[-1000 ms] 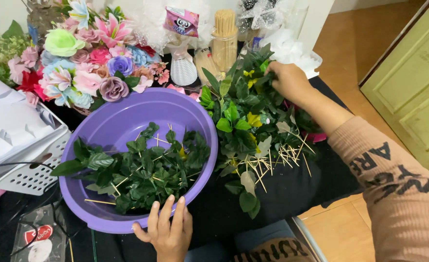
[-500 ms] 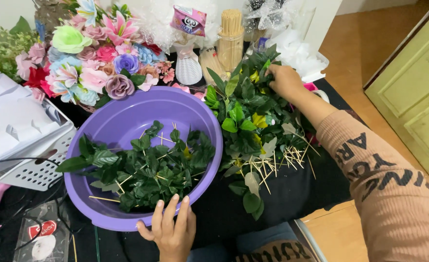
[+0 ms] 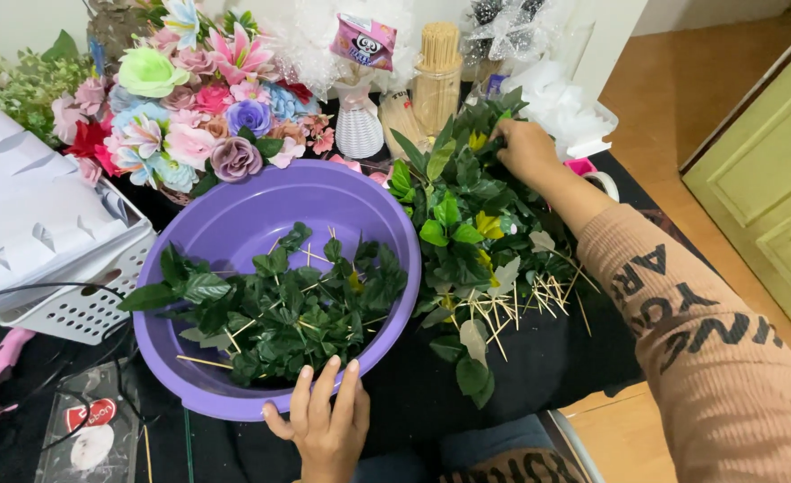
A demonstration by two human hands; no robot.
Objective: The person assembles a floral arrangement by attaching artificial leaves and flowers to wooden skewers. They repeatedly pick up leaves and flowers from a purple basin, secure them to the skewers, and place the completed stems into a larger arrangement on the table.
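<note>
1. Purple basin (image 3: 234, 224): round, smooth plastic, on a black-covered table (image 3: 538, 367). Its near rim sits close to the table's front edge.
2. Leaf sprigs in basin (image 3: 279, 309): dark green, matte artificial leaves on thin pale sticks, lying crisscross in the near half of the bowl.
3. Leaf pile (image 3: 467, 241): loose heap just right of the basin, touching its rim; stick ends fan out toward the right and front, with bare black cloth beyond them.
4. Left hand (image 3: 324, 416): fingers spread flat over the basin's near rim, holding nothing.
5. Right hand (image 3: 525, 148): reaching into the far top of the pile, fingers curled among leaves; what they pinch cannot be told.
6. Artificial flower bunch (image 3: 198, 116): pink, blue and purple fabric blooms, crowding the basin's far-left edge.
</note>
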